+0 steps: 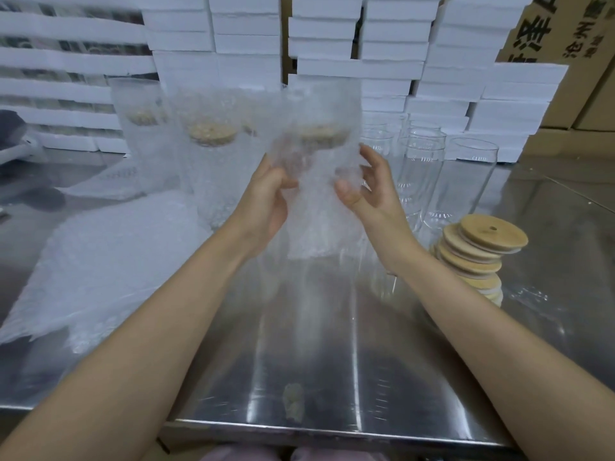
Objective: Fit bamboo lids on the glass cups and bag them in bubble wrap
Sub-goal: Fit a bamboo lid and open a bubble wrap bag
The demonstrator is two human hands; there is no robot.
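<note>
At the centre of the frame the person holds a bubble-wrap bag upright in the air above the steel worktop. A bamboo lid shows through the bag's upper part, so a lidded cup seems to sit inside, though the glass itself is too blurred to make out. The left hand grips the bag's left edge with curled fingers. The right hand presses its thumb on the front and curls its fingers round the right side.

The step in hand looks like the bagging of this cup, close to done. The next move likely calls for setting it down among the bagged cups standing at upper left. After that comes a bare glass cup from the group on the right, a lid from the stack of lids at right, and a bag from the pile of bags on the left.
</note>
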